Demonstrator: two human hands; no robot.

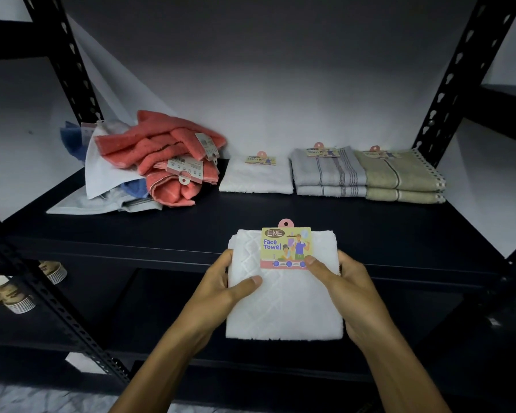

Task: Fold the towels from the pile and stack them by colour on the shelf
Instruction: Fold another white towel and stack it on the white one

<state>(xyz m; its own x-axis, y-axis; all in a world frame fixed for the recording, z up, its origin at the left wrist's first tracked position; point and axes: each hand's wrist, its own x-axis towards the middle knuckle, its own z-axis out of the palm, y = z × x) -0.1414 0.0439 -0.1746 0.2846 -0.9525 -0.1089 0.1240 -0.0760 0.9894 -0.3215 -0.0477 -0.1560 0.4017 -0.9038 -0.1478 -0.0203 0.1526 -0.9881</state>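
A folded white towel (283,305) with a "Face Towel" card label (285,247) is held over the front edge of the dark shelf (325,222). My left hand (230,289) grips its left side, thumb on top. My right hand (340,281) grips its right side, thumb on the label's lower corner. At the back left lies the unfolded pile (149,165): coral, white and blue towels. Along the back stand a single folded white towel (256,175), a stack of two grey striped towels (329,172) and a stack of two olive towels (402,177).
Black perforated uprights (456,81) frame the shelf on both sides. Stacked paper cups (18,296) lie on a lower level at the left. A lower dark shelf (161,311) runs beneath my hands.
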